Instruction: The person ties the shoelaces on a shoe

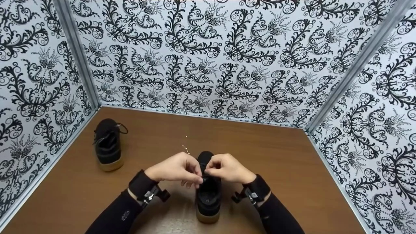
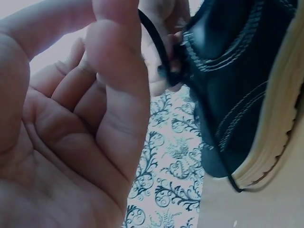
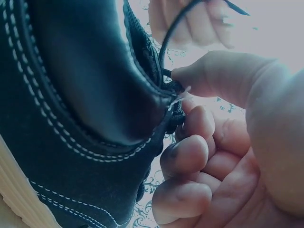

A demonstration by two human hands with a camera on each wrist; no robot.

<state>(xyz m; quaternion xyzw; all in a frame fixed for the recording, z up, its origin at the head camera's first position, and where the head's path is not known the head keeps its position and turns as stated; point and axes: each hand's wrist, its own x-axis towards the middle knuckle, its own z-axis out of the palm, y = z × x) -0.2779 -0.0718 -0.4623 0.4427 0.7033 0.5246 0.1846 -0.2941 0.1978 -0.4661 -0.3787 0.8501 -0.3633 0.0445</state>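
Observation:
A black shoe (image 1: 208, 206) with a tan sole stands on the table in front of me, toe pointing away. My left hand (image 1: 177, 169) is at the left of its opening and pinches a black shoelace (image 2: 158, 43); its fingertips are partly out of the left wrist view. From there the lace curves to a knot (image 3: 174, 87) at the top of the shoe's lacing. At that knot, my right hand (image 1: 229, 169) pinches the lace between thumb and index finger, the other fingers curled beside the shoe. A loose lace end hangs down past the shoe's side in the left wrist view.
Another black shoe (image 1: 109, 146) with a tan sole and a looped lace stands at the table's left. Patterned panels (image 1: 201, 61) wall the brown table (image 1: 266, 146) at the back and both sides. Small pale specks show just beyond my left hand.

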